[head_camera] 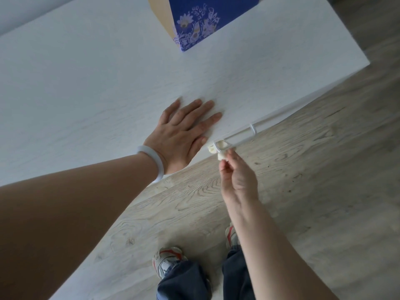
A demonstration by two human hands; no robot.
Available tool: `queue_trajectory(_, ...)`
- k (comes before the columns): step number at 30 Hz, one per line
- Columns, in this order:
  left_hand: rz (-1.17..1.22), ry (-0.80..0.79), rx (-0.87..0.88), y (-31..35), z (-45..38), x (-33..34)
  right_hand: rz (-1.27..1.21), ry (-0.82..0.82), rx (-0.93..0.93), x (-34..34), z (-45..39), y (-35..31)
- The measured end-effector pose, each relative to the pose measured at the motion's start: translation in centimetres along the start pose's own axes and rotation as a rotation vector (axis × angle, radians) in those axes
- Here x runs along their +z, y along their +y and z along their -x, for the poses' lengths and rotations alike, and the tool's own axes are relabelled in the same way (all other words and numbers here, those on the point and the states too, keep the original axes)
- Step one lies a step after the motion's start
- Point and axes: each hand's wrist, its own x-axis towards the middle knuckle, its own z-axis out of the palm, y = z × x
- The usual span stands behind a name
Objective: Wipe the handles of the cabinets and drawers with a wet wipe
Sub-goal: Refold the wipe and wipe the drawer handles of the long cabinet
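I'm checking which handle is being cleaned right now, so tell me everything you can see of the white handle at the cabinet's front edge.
The handle is a slim white bar, seemingly metal or plastic, running along the front edge of the white cabinet top, held off it by short posts. It lies slanted in the view, rising to the right. At its near end, the right hand pinches a crumpled whitish wet wipe wrapped round the bar. The left hand rests flat on the top beside it, not touching it.
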Motion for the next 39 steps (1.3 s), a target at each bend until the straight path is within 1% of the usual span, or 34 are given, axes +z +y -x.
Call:
queue_trajectory(3,0.000,-0.006,-0.001,0.0,0.0,0.0,-0.041,-0.069,-0.071,-0.5,-0.8,-2.0)
queue_trajectory(9,0.002,-0.010,0.000,0.0,0.0,-0.1,-0.008,-0.146,0.001,0.5,0.0,0.0)
queue_trajectory(13,0.003,-0.010,0.001,-0.1,0.0,0.0,0.079,-0.176,-0.032,0.2,-0.2,-2.5)
queue_trajectory(15,0.003,-0.005,-0.002,0.0,0.0,0.0,0.018,-0.145,-0.083,0.2,-0.7,-4.1)
queue_trajectory(17,0.003,-0.008,0.002,0.0,0.0,-0.1,0.005,-0.107,-0.112,0.6,-0.8,-4.3)
queue_trajectory(22,-0.001,-0.011,-0.001,0.0,-0.1,0.0,0.138,-0.107,-0.069,1.3,0.5,-0.7)
queue_trajectory(25,-0.004,-0.015,-0.001,0.0,0.0,-0.1,0.212,-0.115,-0.040,1.2,0.6,-0.4)
queue_trajectory(27,-0.005,-0.020,0.000,0.0,0.0,-0.1,0.155,-0.094,-0.039,1.1,0.3,-1.5)
queue_trajectory(29,-0.005,-0.024,-0.001,0.0,0.0,-0.1,0.093,-0.059,-0.082,1.2,-0.1,-2.4)
queue_trajectory(32,-0.005,-0.023,0.000,0.0,-0.1,-0.2,0.131,-0.004,-0.133,1.7,0.3,-1.2)
queue_trajectory(34,-0.010,-0.025,0.001,-0.1,-0.1,-0.1,0.158,-0.002,-0.110,2.0,0.7,0.5)
queue_trajectory(36,-0.009,-0.027,0.004,0.0,0.0,-0.1,0.135,0.005,-0.066,2.4,0.8,1.6)
queue_trajectory(39,-0.006,-0.040,0.001,0.1,-0.1,-0.2,0.119,-0.005,-0.029,2.4,0.4,1.2)
